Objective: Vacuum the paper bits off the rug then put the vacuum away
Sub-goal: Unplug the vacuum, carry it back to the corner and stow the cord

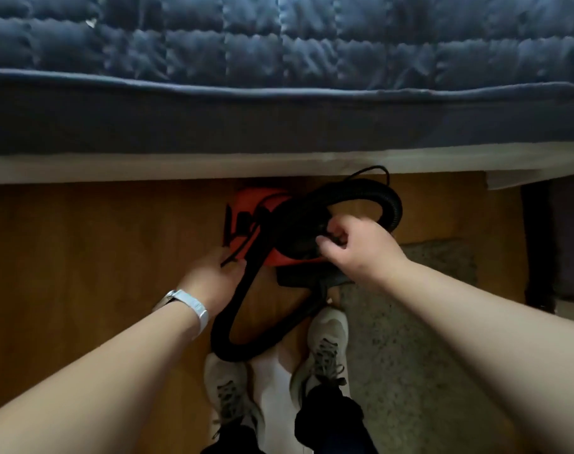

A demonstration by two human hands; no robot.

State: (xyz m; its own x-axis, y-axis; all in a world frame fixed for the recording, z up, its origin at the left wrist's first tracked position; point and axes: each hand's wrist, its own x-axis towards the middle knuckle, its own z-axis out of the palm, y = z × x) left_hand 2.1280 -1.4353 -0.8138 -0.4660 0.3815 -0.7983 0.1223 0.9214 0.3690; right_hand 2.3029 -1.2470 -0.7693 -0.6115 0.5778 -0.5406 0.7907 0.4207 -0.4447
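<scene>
Vacuum cleaner [246, 204]: red canister with a black top, standing on the wooden floor [82, 240] at the far centre, close against the bed [279, 44] frame and partly beneath its edge.

Hose [393, 204]: black and ribbed. It arcs over the canister's right side, then runs down the left in a wide loop on the floor in front of the person's shoes [226, 388].

Floor nozzle [298, 276]: lies just near of the canister, touching the left edge of the grey rug [410, 339].

Right hand [348, 244]: fingers curled and clenched on a black part of the canister top. Whether that part is a handle or a cable cannot be told, as the frame is blurred.

Left hand [210, 273]: left of the hose, near the canister's near-left corner, thumb and fingers pinching a thin black power cord [246, 239] that runs up across the red body. There is a wristwatch [194, 306] with a pale strap on that wrist.

Rug: occupies the near right, with the right shoe at its left border.
</scene>
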